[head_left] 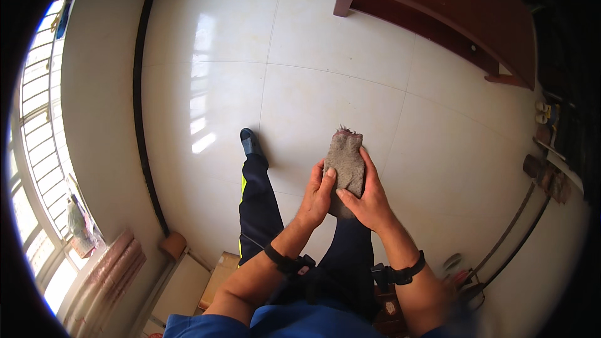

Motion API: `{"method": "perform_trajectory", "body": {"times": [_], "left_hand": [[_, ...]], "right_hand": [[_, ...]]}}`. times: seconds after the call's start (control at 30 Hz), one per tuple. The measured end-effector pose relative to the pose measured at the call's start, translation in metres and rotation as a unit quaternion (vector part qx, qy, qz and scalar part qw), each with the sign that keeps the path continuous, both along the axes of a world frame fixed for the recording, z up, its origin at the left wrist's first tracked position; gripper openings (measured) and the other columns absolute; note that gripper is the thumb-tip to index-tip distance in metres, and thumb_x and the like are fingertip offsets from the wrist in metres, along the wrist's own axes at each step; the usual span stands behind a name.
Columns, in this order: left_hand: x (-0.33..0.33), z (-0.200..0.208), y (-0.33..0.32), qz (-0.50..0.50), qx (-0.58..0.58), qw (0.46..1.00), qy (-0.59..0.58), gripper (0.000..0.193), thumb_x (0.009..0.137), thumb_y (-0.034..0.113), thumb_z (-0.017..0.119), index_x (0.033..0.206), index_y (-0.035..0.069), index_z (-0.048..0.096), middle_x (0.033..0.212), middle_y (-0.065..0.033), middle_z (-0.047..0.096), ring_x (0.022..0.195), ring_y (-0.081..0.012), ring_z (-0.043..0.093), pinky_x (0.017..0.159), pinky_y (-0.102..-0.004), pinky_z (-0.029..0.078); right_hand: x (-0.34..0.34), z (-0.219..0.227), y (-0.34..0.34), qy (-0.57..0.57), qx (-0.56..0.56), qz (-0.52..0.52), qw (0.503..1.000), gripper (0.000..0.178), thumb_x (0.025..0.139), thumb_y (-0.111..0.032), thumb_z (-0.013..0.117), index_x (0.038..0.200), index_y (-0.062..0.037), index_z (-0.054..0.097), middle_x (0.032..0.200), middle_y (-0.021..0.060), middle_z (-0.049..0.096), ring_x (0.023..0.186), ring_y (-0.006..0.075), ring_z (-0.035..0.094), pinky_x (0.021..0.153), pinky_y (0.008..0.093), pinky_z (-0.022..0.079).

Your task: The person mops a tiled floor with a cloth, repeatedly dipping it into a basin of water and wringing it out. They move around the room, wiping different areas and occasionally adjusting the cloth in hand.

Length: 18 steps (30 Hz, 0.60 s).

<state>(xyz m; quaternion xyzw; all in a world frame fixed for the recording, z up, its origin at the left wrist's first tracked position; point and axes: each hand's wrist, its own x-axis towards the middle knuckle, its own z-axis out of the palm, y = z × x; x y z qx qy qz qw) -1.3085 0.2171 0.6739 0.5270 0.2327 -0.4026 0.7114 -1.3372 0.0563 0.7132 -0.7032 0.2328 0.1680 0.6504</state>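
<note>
A folded grey-brown rag [348, 161] with a rough, towel-like surface is held in front of me, above my right thigh. Its far end is frayed and reddish. My left hand [320, 193] grips the left side, thumb lying on top. From the right side my right hand [367, 195] holds the same rag, with its thumb pressed on the upper face and fingers along the edge. The fingers beneath the rag are hidden. Each wrist wears a black strap with a small device.
Pale glossy tiles form the floor [300, 100]. A dark red wooden table [438, 6] stands at the far right. Long-handled tools [510, 225] lean along the right wall. To the left are a barred window [44, 119] and a rolled curtain [106, 281]. My slippered left foot [251, 144] is forward.
</note>
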Motion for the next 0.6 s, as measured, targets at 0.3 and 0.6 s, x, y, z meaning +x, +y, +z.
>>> {"method": "perform_trajectory", "body": {"times": [0.3,0.6], "left_hand": [[0.069,-0.087,0.142,-0.062,0.126,0.990,-0.027,0.066,0.112,0.045,0.053,0.159,0.003,0.034,0.131,-0.0164,0.060,0.115,-0.0227,0.059,0.098,-0.0368,0.051],[0.029,-0.186,0.249,-0.394,0.161,0.903,-0.050,0.041,0.103,0.031,0.064,0.130,0.000,0.059,0.104,-0.0197,0.076,0.106,-0.0411,0.070,0.094,-0.0500,0.056]], "right_hand": [[0.089,-0.099,0.138,0.053,-0.098,-0.055,0.992,0.068,0.091,-0.003,0.065,0.155,0.0007,0.044,0.146,0.0239,0.059,0.137,0.0366,0.058,0.114,0.0426,0.047],[0.229,-0.280,0.265,0.108,-0.197,0.079,0.971,0.077,0.090,-0.013,0.067,0.161,-0.0063,0.037,0.149,0.0289,0.052,0.137,0.0452,0.053,0.116,0.0495,0.044]]}}
